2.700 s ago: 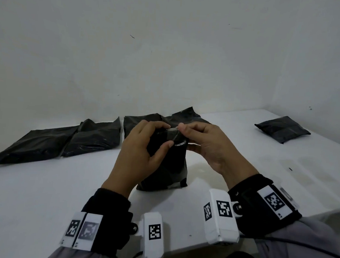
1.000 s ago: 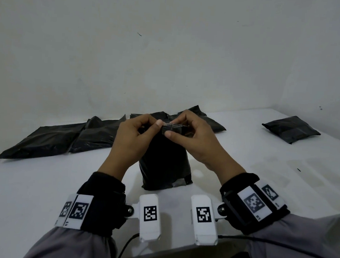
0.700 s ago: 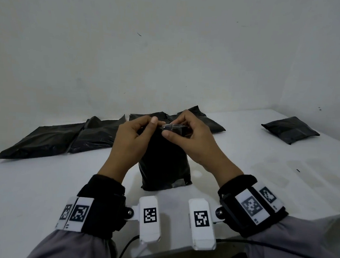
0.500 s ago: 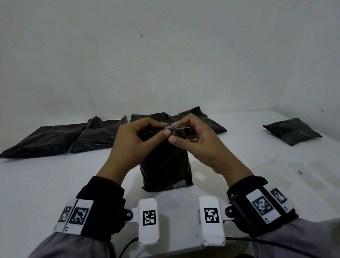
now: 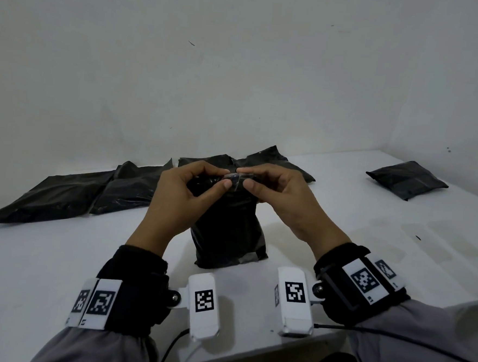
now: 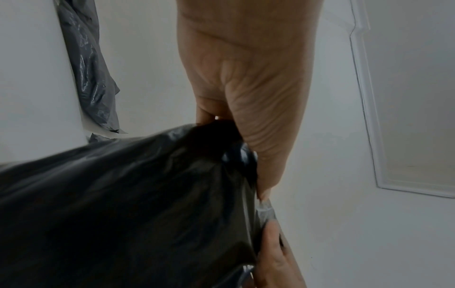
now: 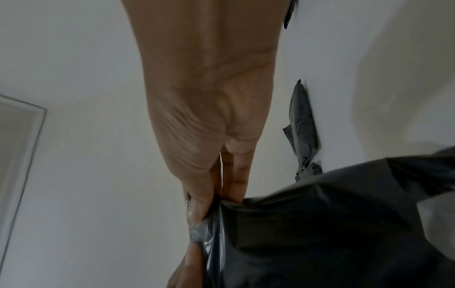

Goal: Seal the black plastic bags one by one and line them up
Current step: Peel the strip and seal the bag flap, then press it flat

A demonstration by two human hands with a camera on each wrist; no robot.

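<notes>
A filled black plastic bag [image 5: 230, 231] stands upright on the white table [image 5: 42, 266] in front of me. My left hand [image 5: 223, 179] and my right hand [image 5: 246, 178] meet at its top and both pinch the folded mouth between thumb and fingers. In the left wrist view my left hand [image 6: 256, 175] grips the bag [image 6: 123, 204] at its top edge, and the right thumb shows below it. Seen from the right wrist, my right hand [image 7: 209, 202] pinches the crumpled top strip of the bag [image 7: 320, 224].
Several flat black bags [image 5: 70, 194] lie in a row along the back of the table by the wall, some behind my hands [image 5: 278, 161]. One stuffed black bag [image 5: 406, 179] lies apart at the far right. White walls close off the back and right.
The hands have stayed at the bag's top, shifting their pinch slightly along the folded mouth. The bag stands in the same place.
</notes>
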